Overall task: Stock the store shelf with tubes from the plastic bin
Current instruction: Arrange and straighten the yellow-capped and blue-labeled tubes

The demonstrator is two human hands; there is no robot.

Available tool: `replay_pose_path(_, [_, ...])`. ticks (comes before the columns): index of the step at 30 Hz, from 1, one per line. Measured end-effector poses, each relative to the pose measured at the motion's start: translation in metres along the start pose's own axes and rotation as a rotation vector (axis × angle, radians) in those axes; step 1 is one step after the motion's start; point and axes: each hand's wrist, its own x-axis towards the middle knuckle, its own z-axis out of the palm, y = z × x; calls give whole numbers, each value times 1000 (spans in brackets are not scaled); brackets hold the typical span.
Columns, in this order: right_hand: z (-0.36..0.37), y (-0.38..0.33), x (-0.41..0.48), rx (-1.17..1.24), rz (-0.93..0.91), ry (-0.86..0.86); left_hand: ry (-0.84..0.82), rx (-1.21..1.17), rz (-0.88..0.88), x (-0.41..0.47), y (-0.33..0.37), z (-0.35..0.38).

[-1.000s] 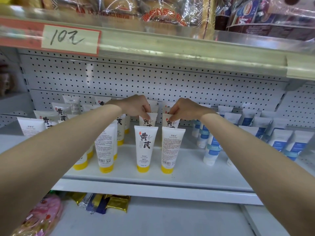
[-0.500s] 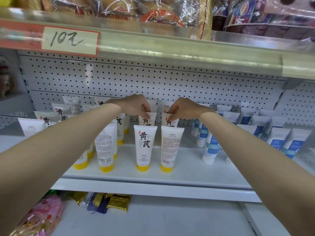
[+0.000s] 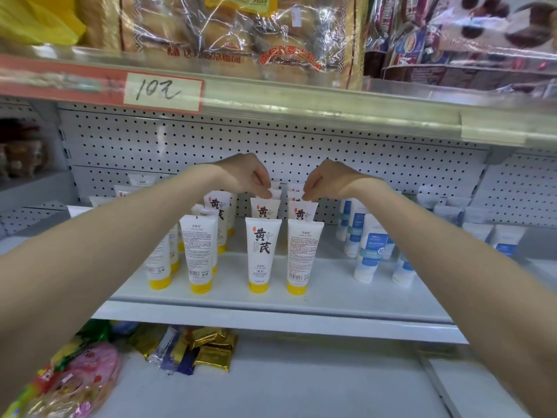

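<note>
White tubes with yellow caps stand cap-down in rows on the white shelf [image 3: 325, 294]. My left hand [image 3: 245, 176] pinches the top edge of a second-row tube [image 3: 264, 209]. My right hand [image 3: 327, 181] pinches the top edge of the neighbouring second-row tube [image 3: 302, 211]. In front of them stand a front-row tube with black characters [image 3: 260, 254] and one showing its printed back [image 3: 302, 256]. More tubes stand behind, partly hidden by my fingers. The plastic bin is out of view.
White tubes with blue labels [image 3: 370, 251] fill the shelf's right side. A perforated back panel [image 3: 301, 146] stands behind. The upper shelf edge [image 3: 301, 101] carries a handwritten price tag [image 3: 162, 91] and bagged bread. Snack packets [image 3: 208, 348] lie on the lower shelf.
Both hands stay pinched on the second-row tube tops. The view has tilted up slightly, so the shelf sits lower in the picture and more of the upper shelf shows.
</note>
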Motion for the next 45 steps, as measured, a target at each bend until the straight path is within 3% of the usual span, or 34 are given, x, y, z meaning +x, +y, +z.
replay_pose_path(13, [8, -13, -44, -9, -4, -57, -33, 61, 44, -28, 13, 18])
replay_pose_path(28, [29, -10, -47, -7, -2, 40, -7, 139, 65, -27, 9, 35])
replay_pose_path(36, [34, -11, -41, 140, 11, 41, -35, 32, 18, -23, 10, 40])
replay_pose_path(45, [33, -8, -43, 57, 97, -37, -97, -16, -35, -26, 10, 34])
